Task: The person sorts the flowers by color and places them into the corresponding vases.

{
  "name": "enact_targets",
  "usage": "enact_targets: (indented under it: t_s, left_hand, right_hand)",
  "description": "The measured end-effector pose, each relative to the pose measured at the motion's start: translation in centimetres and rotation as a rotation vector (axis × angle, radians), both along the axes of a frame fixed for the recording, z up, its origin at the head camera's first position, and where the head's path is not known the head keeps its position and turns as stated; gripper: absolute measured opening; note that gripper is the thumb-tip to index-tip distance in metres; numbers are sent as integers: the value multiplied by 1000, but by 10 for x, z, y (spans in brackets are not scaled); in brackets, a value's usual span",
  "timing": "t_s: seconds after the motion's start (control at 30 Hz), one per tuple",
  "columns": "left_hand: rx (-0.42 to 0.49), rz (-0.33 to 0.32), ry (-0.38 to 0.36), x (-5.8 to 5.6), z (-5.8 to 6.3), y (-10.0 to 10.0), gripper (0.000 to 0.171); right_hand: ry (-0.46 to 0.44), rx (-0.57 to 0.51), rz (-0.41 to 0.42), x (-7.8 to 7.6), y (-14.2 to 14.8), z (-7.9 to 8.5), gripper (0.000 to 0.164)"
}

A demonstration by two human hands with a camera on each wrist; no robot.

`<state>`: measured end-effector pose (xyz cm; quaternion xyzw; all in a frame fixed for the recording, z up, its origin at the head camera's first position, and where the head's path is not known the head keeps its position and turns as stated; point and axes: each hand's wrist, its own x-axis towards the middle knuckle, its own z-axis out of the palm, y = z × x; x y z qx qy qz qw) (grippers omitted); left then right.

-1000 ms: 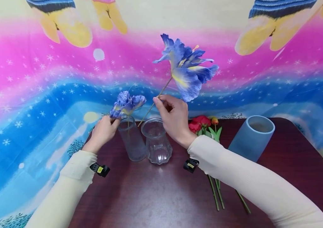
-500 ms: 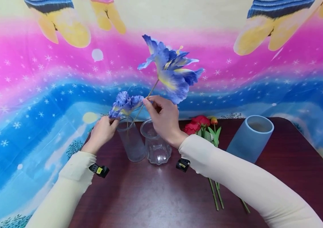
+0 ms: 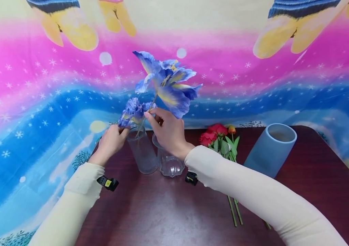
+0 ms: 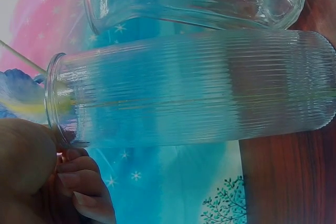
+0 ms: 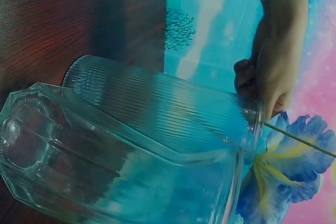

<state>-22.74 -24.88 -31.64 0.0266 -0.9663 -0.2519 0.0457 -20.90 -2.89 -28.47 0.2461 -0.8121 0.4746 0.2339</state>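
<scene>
My left hand (image 3: pixel 111 141) grips the rim of a tall ribbed glass vase (image 4: pixel 173 93), its fingers curled at the mouth. One blue artificial iris (image 3: pixel 132 111) stands in that vase, its bloom just above the rim and a thin stem inside. A larger blue iris (image 3: pixel 169 87) is held by my right hand (image 3: pixel 169 131), thumb and fingertips pinching its stem (image 5: pixel 299 140). The lower end of this stem passes through the ribbed vase's mouth. Right beside it is a clear faceted glass vase (image 3: pixel 171 165), partly hidden by the right hand in the head view.
Red and orange artificial flowers (image 3: pixel 217 129) with green stems (image 3: pixel 232 210) lie to the right, partly behind the right sleeve. A blue vase (image 3: pixel 271 148) stands farther right on the dark wooden table (image 3: pixel 162 218). A patterned cloth (image 3: pixel 223 68) hangs behind the table.
My right hand has moved left and slightly down with the larger iris, bringing its stem end into the ribbed vase's mouth. The left hand has stayed at the rim.
</scene>
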Motion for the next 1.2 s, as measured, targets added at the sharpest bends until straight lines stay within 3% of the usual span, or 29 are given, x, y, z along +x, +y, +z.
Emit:
enact_targets:
  t_s: [0.2,0.77,0.93,1.2]
  left_hand:
    - [-10,14,-4,-3,2,4,40]
    - [4,-23,11,-4,5,8,45]
    - [-1,-30,5,-4,5,7,47]
    - [-24,-17,-9,-1,8,9,42]
  right_hand:
    - [28,48,20,1,-5,-2,25]
    - [101,236,-4,-4,-14,-17,23]
    - [129,288,3,-5,-18,-21,28]
    - [64,403,-24,-4,-22,-25,25]
